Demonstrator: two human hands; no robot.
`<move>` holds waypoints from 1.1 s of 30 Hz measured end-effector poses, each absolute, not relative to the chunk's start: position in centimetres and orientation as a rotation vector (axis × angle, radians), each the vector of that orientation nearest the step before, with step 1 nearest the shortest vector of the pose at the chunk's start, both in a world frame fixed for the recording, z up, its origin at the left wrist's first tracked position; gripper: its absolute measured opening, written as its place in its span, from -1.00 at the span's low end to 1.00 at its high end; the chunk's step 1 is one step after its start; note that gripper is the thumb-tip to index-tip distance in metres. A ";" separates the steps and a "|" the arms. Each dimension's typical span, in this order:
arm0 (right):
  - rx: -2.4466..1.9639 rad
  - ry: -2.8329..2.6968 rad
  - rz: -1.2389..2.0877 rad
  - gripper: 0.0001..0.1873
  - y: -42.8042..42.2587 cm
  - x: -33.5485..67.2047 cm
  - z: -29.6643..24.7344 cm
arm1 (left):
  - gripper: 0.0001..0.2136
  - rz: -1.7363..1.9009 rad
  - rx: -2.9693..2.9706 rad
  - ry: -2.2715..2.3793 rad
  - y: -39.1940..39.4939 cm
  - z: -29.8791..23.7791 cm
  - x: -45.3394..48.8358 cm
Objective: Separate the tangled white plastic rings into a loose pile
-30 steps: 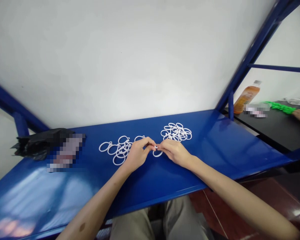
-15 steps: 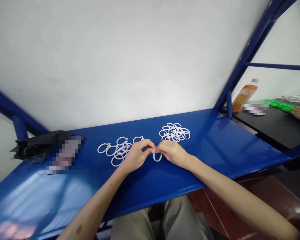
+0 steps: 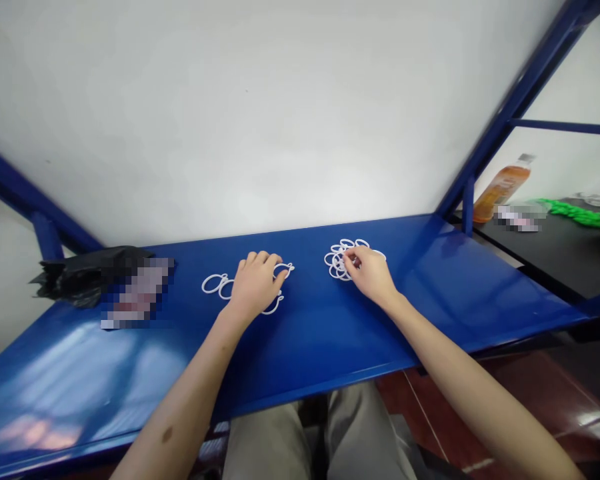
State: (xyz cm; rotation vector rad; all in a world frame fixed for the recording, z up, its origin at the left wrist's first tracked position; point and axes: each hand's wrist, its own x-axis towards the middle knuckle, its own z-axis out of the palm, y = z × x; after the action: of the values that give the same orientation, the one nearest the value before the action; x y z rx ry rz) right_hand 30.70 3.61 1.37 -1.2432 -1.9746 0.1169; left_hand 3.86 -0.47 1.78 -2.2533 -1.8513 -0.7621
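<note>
In the head view my left hand lies palm down over the left group of white rings with small eyelets, which look like curtain rings. Its fingers are spread and hide part of the group. One white ring shows to the left of the hand, and another just below it. My right hand is at the right pile of white rings, thumb and forefinger pinched on a white ring at the pile's middle. The palm covers the pile's right side.
The rings lie on a blue tabletop against a white wall. A black plastic bag and a blurred-out packet lie at the left. Beyond the blue frame, a bottle and a green braided thing are on a black table.
My hands were together at a white ring in the middle. They have parted: the left has moved onto the left group, the right onto the right pile, and the middle ring has gone from there.
</note>
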 end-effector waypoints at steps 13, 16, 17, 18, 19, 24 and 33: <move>-1.453 -1.913 -0.203 -0.76 5.6 31.0 1.3 | -0.82 -0.601 -2.259 -1.870 -0.1 0.5 4.5; -1.404 -1.928 -0.176 -0.78 4.9 31.2 1.3 | -0.86 -0.611 -2.314 -1.841 -0.3 0.7 4.6; -1.365 -1.946 -0.163 -0.78 4.5 31.1 1.4 | -0.86 -0.635 -2.348 -1.824 -0.4 0.8 4.7; -1.315 -1.968 -0.144 -0.78 4.2 30.9 1.5 | -0.87 -0.678 -2.393 -1.803 -0.5 1.0 4.9; -1.259 -1.994 -0.116 -0.78 3.8 30.6 1.6 | -0.88 -0.742 -2.448 -1.780 -0.6 1.3 5.1; -1.022 -2.115 0.265 -0.81 2.0 29.1 1.8 | -0.89 -1.316 -2.779 -1.699 -1.6 2.7 6.9; -0.921 -1.888 0.821 -0.83 1.3 27.8 1.0 | -0.79 -2.153 -3.007 -1.962 -2.2 2.5 8.2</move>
State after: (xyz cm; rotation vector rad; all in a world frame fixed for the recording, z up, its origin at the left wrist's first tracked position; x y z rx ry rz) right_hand 27.76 1.33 1.00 -0.9215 -1.8877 0.8213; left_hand 8.20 -2.18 2.52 -3.0068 -1.9621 -2.1528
